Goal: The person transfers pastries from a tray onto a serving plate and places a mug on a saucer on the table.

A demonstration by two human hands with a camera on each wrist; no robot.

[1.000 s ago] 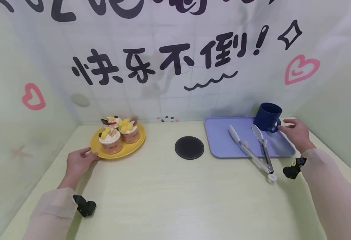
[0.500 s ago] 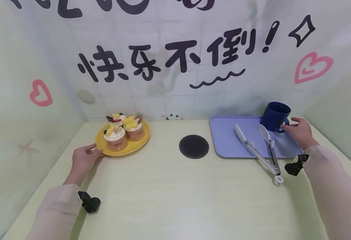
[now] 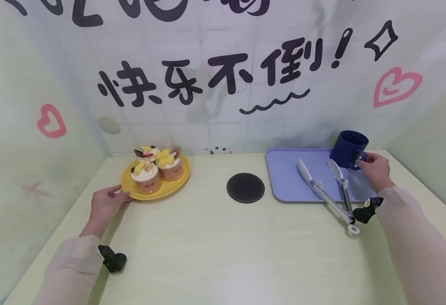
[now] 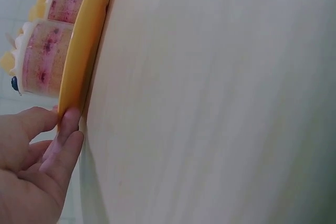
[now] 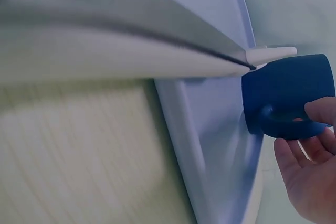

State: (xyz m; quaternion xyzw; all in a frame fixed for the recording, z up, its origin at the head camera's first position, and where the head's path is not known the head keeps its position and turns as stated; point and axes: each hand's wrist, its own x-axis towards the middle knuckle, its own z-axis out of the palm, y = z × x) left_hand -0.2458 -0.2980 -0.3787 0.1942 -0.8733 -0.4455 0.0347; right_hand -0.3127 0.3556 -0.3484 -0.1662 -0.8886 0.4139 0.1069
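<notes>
At the rear left of the table, my left hand (image 3: pixel 106 206) pinches the near left rim of a yellow plate (image 3: pixel 170 187). In the left wrist view the thumb lies over the rim and the fingers (image 4: pixel 65 150) lie under it. Three clear dessert cups (image 3: pixel 146 180) topped with cream and fruit stand on that plate. Over on the right, my right hand (image 3: pixel 376 173) holds the handle of a dark blue mug (image 3: pixel 345 148). The mug stands upright at the back right of a lavender tray (image 3: pixel 283 180); in the right wrist view thumb and fingers meet about its handle (image 5: pixel 294 128).
Metal tongs (image 3: pixel 329 203) with white tips lie spread across the tray, their ring end overhanging its front edge onto the table. A round black coaster (image 3: pixel 245 187) lies between plate and tray. A printed cloth backdrop (image 3: pixel 192 131) rises behind the table (image 3: pixel 223 250).
My right hand's fingers have closed in on the mug's handle, and its wrist has shifted slightly left. My left hand keeps hold of the plate's rim. The head view has shifted a little.
</notes>
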